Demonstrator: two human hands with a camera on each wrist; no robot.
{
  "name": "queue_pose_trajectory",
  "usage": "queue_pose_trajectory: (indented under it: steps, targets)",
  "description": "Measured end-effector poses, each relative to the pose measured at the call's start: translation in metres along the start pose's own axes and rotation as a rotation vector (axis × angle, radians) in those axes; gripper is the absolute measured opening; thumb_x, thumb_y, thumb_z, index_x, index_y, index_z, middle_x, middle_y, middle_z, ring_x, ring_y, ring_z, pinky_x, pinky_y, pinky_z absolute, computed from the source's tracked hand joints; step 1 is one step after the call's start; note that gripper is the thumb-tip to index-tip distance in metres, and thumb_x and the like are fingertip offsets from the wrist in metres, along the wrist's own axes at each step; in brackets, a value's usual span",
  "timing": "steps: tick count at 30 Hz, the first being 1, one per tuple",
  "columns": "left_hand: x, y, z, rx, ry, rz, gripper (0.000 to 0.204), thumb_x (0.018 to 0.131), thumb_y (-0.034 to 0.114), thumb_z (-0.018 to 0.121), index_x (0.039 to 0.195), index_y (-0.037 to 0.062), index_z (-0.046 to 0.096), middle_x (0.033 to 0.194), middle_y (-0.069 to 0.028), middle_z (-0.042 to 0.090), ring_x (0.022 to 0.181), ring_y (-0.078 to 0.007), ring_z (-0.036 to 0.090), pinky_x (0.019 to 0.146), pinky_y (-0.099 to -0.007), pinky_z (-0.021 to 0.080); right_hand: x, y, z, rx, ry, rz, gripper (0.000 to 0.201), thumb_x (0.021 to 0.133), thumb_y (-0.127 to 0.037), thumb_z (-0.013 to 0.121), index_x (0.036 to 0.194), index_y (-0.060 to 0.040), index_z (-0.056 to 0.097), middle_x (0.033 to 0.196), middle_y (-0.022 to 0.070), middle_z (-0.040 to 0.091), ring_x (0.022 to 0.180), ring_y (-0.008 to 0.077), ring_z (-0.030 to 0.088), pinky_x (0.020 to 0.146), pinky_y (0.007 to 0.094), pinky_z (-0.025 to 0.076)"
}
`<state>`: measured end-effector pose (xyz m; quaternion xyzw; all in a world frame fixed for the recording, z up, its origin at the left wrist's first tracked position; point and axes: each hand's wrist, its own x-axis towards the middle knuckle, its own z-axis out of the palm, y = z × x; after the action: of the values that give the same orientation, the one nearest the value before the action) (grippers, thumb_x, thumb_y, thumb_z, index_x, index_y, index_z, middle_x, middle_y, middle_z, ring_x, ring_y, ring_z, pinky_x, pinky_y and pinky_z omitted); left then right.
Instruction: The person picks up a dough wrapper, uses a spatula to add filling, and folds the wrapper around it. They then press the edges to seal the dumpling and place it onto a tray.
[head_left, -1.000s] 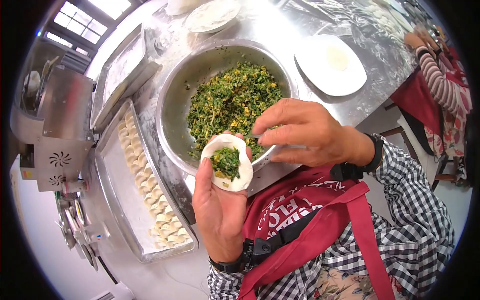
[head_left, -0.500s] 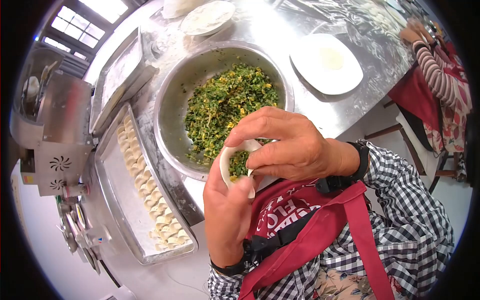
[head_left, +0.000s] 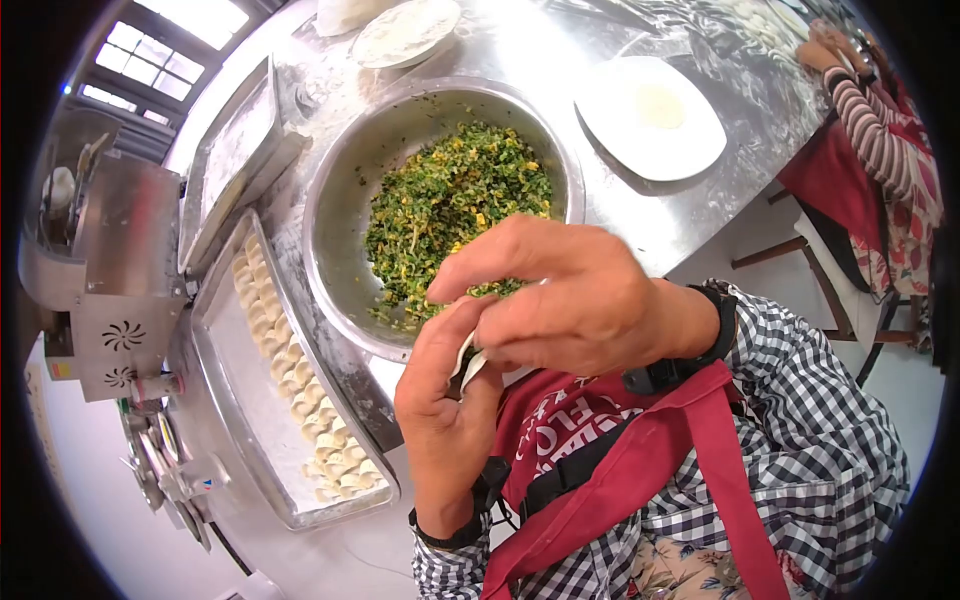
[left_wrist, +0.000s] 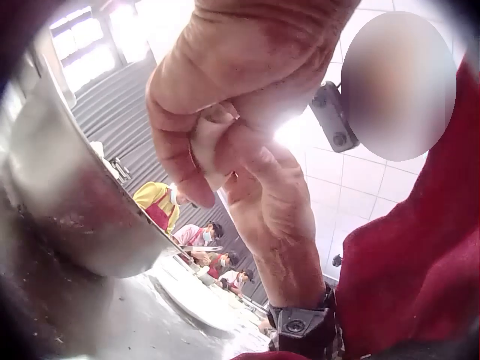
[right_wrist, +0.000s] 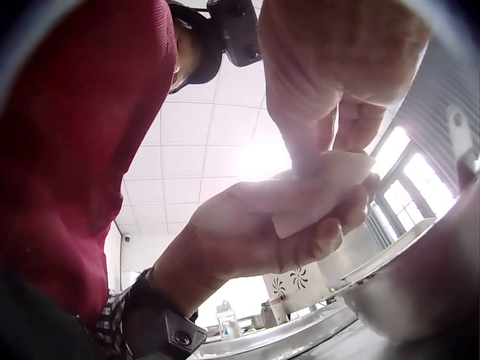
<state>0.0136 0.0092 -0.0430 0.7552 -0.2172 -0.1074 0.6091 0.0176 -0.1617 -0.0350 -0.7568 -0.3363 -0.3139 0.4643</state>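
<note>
A dumpling (right_wrist: pixel 330 184) of pale dough is between my two hands, close over the near rim of a steel bowl (head_left: pixel 340 190). In the head view only thin edges of its wrapper show; the fingers cover the rest. My left hand (head_left: pixel 445 405) holds it from below, fingers curled round it. My right hand (head_left: pixel 575 300) comes over the top, its thumb and fingers pinching the dough, also seen in the left wrist view. Chopped green and yellow filling (head_left: pixel 450 200) is heaped in the bowl.
Left of the bowl, a metal tray (head_left: pixel 240 390) carries rows of shaped dumplings (head_left: pixel 320 410). Behind it sits a floured tray (head_left: pixel 235 140). A white plate (head_left: pixel 615 100) with a round wrapper (head_left: pixel 660 105) lies to the right. Another person's arm (head_left: pixel 865 120) works at far right.
The wrapper lay open with filling on my left palm. My right hand came down and left to it, and both hands folded it over; the filling inside is now out of sight.
</note>
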Motion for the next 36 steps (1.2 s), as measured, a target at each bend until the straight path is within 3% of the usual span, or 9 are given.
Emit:
queue_pose_trajectory:
  steps: [1,4,5,9,13,23,25,28,36]
  targets:
    - [-0.001,0.005,0.001,-0.195,0.010,-0.118,0.034,0.083,-0.002,0.054,0.116,-0.0045,0.051,0.100,-0.0091,0.059,0.088,-0.0141,0.058,0.075,-0.0254,0.048,0.000,-0.001,-0.003,0.083,0.046,0.097,0.011,0.067,-0.002,0.069,0.072,-0.0013,0.058,0.101,0.0174,0.059,0.087,0.0282,0.060,0.070,0.0339,0.050]
    - [-0.004,0.012,0.007,-0.389,0.117,-0.090,0.036,0.083,0.006,0.058,0.116,-0.0048,0.050,0.100,-0.0122,0.059,0.088,-0.0193,0.060,0.074,-0.0314,0.053,-0.006,-0.004,-0.015,0.033,0.045,0.217,0.016,0.068,-0.001,0.070,0.079,-0.0008,0.059,0.102,0.0185,0.059,0.086,0.0287,0.061,0.070,0.0337,0.050]
    - [-0.005,0.009,0.005,-0.461,0.119,-0.069,0.033,0.081,-0.003,0.058,0.114,-0.0050,0.053,0.107,-0.0157,0.058,0.089,-0.0224,0.062,0.079,-0.0324,0.053,-0.008,-0.003,-0.013,-0.005,0.087,0.206,0.012,0.072,-0.006,0.070,0.080,-0.0042,0.061,0.098,0.0141,0.059,0.079,0.0237,0.061,0.063,0.0302,0.049]
    - [-0.008,0.014,0.010,-0.623,0.160,-0.046,0.033,0.079,-0.001,0.063,0.111,-0.0044,0.054,0.107,-0.0154,0.059,0.089,-0.0207,0.062,0.079,-0.0309,0.052,-0.014,-0.007,-0.015,0.092,0.062,0.205,0.016,0.073,-0.008,0.069,0.083,-0.0018,0.059,0.102,0.0212,0.057,0.087,0.0296,0.061,0.072,0.0338,0.050]
    - [-0.009,0.008,0.013,-0.505,0.196,-0.038,0.042,0.078,0.013,0.068,0.112,-0.0048,0.052,0.107,-0.0134,0.057,0.093,-0.0207,0.059,0.078,-0.0315,0.054,-0.012,-0.011,-0.012,0.183,0.075,0.207,0.019,0.073,-0.008,0.070,0.087,-0.0004,0.060,0.103,0.0215,0.057,0.087,0.0287,0.061,0.073,0.0335,0.050]
    - [-0.008,0.013,0.015,-0.484,0.183,-0.089,0.045,0.076,0.013,0.070,0.112,-0.0061,0.051,0.103,-0.0138,0.059,0.088,-0.0203,0.061,0.075,-0.0299,0.053,-0.006,-0.014,-0.019,0.175,0.076,0.173,0.023,0.072,-0.013,0.071,0.091,-0.0038,0.062,0.110,0.0230,0.054,0.094,0.0320,0.057,0.078,0.0372,0.046]
    - [-0.004,0.024,0.013,-0.513,0.116,-0.107,0.032,0.074,-0.002,0.067,0.106,-0.0038,0.059,0.102,-0.0131,0.063,0.091,-0.0172,0.060,0.081,-0.0269,0.048,0.000,-0.013,-0.019,0.167,0.023,0.070,0.025,0.067,-0.011,0.073,0.089,-0.0078,0.064,0.113,0.0163,0.053,0.099,0.0288,0.054,0.077,0.0376,0.045]
    - [-0.002,0.032,0.011,-0.428,0.071,-0.238,0.036,0.071,-0.004,0.068,0.106,-0.0039,0.058,0.102,-0.0126,0.063,0.091,-0.0166,0.060,0.081,-0.0266,0.048,0.005,-0.010,-0.016,0.169,-0.035,0.012,0.023,0.067,-0.014,0.072,0.087,-0.0083,0.064,0.113,0.0154,0.052,0.102,0.0308,0.052,0.083,0.0418,0.042]
    - [-0.003,0.019,0.010,-0.632,0.082,-0.198,0.048,0.068,-0.004,0.070,0.113,-0.0051,0.052,0.103,-0.0144,0.061,0.091,-0.0182,0.060,0.082,-0.0290,0.049,0.001,-0.001,-0.015,0.170,-0.045,0.034,0.023,0.069,-0.019,0.072,0.086,-0.0069,0.063,0.111,0.0152,0.053,0.100,0.0311,0.053,0.082,0.0407,0.042]
